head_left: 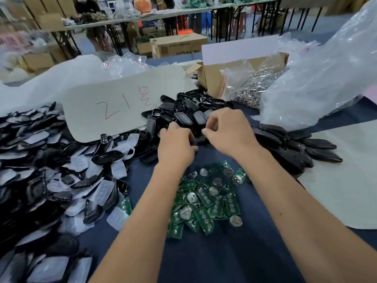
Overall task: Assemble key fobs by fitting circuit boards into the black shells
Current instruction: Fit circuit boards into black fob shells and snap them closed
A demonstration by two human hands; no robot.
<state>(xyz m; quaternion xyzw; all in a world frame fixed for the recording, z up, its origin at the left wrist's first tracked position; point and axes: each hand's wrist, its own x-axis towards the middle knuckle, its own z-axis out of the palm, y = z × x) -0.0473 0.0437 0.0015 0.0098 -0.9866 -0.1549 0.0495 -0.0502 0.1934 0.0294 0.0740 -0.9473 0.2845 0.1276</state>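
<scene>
Both hands work at the near edge of the black shells (183,113) pile, far centre of the tabletop (224,252). Left hand (177,144) grip curled over smth dark; right hand (224,129) pinches narrow, contents hidden. Circuit boards (204,201) lie near, under the wrists, prob. for quick reach. Finished fobs (295,146) stack right.

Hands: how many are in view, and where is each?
2. The left hand and the right hand are side by side at the near edge of the black shells pile, beyond the green circuit boards. None appear hidden.
</scene>
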